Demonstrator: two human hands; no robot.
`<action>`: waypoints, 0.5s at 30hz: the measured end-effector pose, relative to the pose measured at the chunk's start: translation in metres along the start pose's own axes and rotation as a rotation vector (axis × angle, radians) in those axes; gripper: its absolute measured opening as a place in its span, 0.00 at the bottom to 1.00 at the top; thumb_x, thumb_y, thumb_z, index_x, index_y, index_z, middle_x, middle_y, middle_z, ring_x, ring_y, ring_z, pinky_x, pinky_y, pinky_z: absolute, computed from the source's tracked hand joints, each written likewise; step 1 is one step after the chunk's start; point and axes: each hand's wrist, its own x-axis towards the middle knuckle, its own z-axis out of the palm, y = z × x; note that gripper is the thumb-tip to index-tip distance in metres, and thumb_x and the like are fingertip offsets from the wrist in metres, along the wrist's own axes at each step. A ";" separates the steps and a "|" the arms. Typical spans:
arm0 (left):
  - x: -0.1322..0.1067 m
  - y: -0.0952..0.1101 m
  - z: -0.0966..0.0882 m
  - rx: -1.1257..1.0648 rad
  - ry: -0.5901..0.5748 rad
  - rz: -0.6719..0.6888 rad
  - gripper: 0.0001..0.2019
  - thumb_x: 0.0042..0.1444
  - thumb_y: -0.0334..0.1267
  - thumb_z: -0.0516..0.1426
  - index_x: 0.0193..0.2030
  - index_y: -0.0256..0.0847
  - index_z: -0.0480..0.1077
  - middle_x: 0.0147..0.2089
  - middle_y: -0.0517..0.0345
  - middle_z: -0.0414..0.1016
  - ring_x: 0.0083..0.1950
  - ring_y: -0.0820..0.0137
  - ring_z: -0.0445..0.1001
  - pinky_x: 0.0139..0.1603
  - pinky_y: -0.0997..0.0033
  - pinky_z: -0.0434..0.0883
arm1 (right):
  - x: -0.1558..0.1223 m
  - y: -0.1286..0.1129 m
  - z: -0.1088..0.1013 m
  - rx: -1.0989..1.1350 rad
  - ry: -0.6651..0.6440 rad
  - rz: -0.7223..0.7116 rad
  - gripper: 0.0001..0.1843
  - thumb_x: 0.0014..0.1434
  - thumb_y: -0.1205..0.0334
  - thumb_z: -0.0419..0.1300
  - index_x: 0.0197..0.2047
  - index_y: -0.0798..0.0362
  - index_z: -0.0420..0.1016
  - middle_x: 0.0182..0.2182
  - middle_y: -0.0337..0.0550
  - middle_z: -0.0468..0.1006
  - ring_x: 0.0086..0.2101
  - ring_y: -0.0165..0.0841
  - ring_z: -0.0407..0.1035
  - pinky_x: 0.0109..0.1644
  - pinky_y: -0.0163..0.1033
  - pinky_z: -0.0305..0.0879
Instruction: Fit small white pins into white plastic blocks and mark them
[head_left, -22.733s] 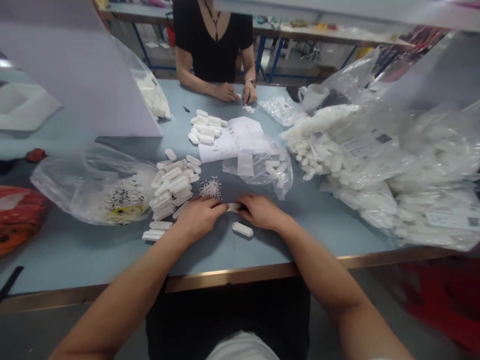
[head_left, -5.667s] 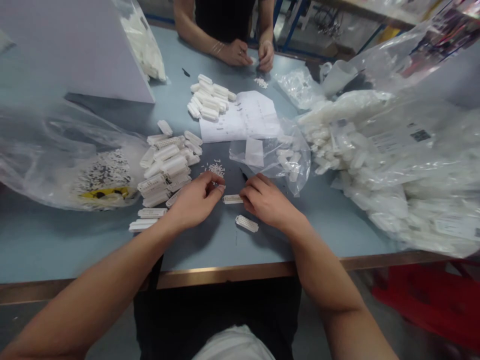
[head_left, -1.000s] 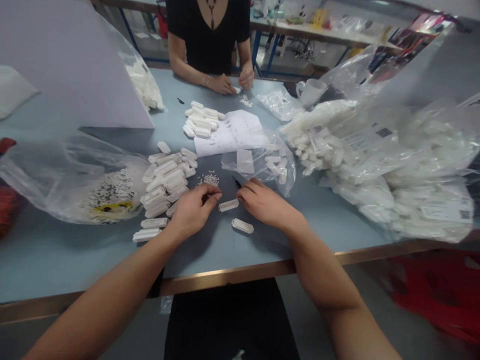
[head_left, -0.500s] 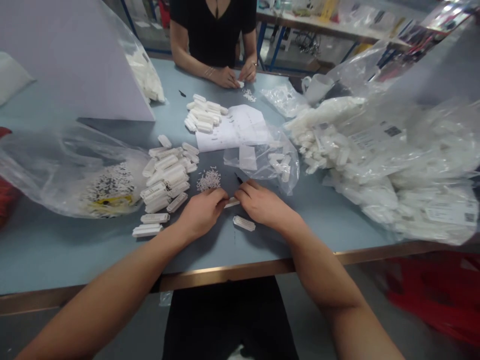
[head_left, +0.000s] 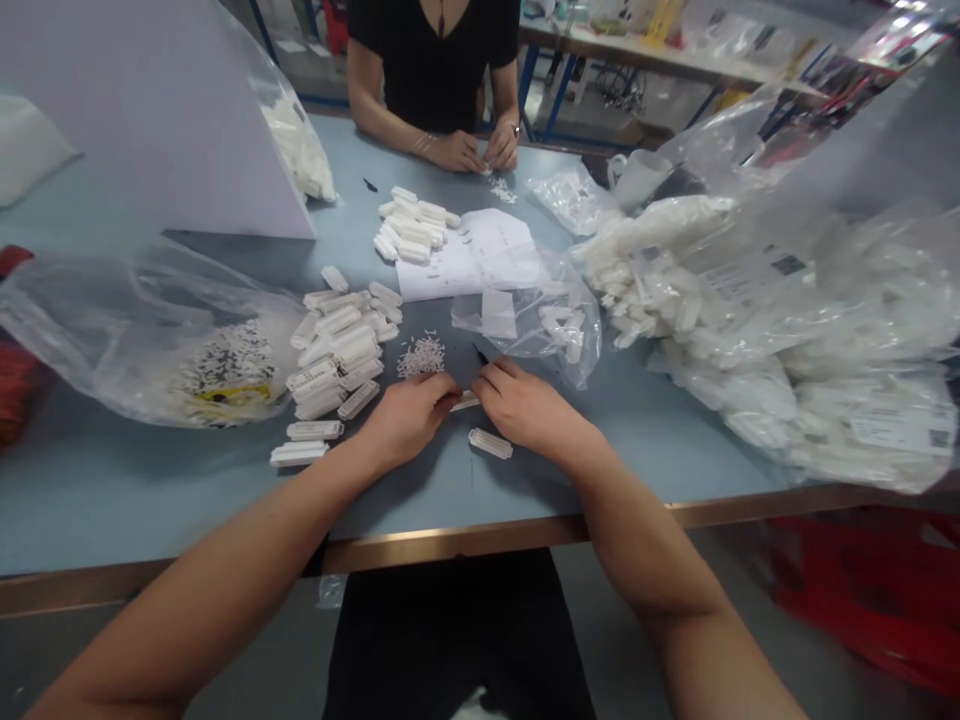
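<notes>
White plastic connector housing (head_left: 465, 402) pinched narrow by my left hand (head_left: 405, 420), its end under fingertips; my right hand (head_left: 529, 405) curled just beside, contact hidden. Second housing (head_left: 490, 443) below grip. Left of grip: stacked housings (head_left: 334, 350), small heap of loose white bits (head_left: 421, 357). Right: bulging poly bags (head_left: 750, 330), much stock left.

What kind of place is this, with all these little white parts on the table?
It looks like a small factory workshop doing hand assembly, probably of electrical connectors. White plastic connector housings lie in piles on a shared blue-grey workbench, barcode-labelled plastic bags hold more, and a co-worker does handwork opposite.
</notes>
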 end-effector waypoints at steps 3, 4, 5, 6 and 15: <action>0.000 0.000 0.000 0.016 0.000 0.000 0.12 0.63 0.41 0.50 0.41 0.44 0.74 0.39 0.53 0.79 0.42 0.62 0.76 0.43 0.67 0.67 | 0.001 -0.002 0.002 -0.009 -0.009 -0.006 0.11 0.64 0.73 0.50 0.41 0.60 0.74 0.37 0.54 0.74 0.45 0.44 0.67 0.49 0.48 0.69; 0.000 0.000 0.000 0.020 -0.001 0.001 0.12 0.64 0.41 0.50 0.41 0.43 0.74 0.39 0.53 0.79 0.42 0.62 0.76 0.42 0.67 0.67 | 0.002 -0.003 0.003 -0.003 -0.011 -0.005 0.10 0.64 0.73 0.50 0.40 0.60 0.74 0.37 0.54 0.74 0.45 0.44 0.67 0.50 0.48 0.69; 0.000 0.000 0.000 0.022 -0.001 0.000 0.12 0.64 0.41 0.50 0.41 0.43 0.74 0.39 0.52 0.79 0.42 0.62 0.76 0.42 0.67 0.67 | 0.002 -0.003 0.003 0.007 -0.013 -0.004 0.10 0.64 0.73 0.51 0.40 0.59 0.73 0.37 0.54 0.74 0.45 0.44 0.67 0.50 0.48 0.69; 0.000 0.000 0.001 0.022 0.001 0.000 0.12 0.64 0.41 0.51 0.41 0.42 0.74 0.40 0.52 0.79 0.41 0.62 0.76 0.42 0.67 0.67 | 0.002 -0.002 0.002 0.021 -0.017 -0.005 0.10 0.64 0.73 0.51 0.40 0.59 0.74 0.37 0.53 0.74 0.45 0.44 0.67 0.50 0.47 0.69; 0.001 -0.001 0.001 0.030 0.009 -0.008 0.11 0.62 0.39 0.51 0.41 0.42 0.74 0.39 0.54 0.79 0.41 0.64 0.76 0.43 0.68 0.69 | -0.007 0.013 -0.006 0.113 -0.047 -0.027 0.14 0.64 0.74 0.50 0.48 0.59 0.74 0.41 0.50 0.75 0.45 0.40 0.66 0.51 0.44 0.67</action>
